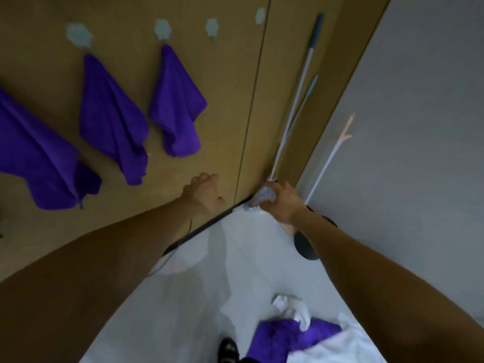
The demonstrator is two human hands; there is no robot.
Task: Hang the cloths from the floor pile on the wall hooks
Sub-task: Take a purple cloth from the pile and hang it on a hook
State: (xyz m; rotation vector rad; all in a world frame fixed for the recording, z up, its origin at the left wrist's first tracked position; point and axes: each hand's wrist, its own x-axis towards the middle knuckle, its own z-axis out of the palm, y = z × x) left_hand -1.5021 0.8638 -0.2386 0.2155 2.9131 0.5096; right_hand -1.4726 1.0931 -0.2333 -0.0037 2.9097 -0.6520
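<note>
Three purple cloths hang on the brown wall: one at the far left (39, 158), one on the second hook (112, 121), one on the third (175, 106). Two pale hexagonal hooks (211, 27) (260, 15) to their right are bare. The floor pile lies at the bottom: a purple cloth (288, 336) with white cloths (340, 344) on and beside it. My left hand (204, 192) hovers near the wall, fingers loosely curled, holding nothing. My right hand (284, 205) grips a small pale object (264, 195) in the corner; blur hides what it is.
Two long-handled poles (296, 100) lean in the corner where the brown wall meets a grey wall (419, 127). A third thin white pole (327, 163) leans on the grey wall, with a dark round thing (303, 244) on the floor below. My sandalled foot (229, 349) stands beside the pile.
</note>
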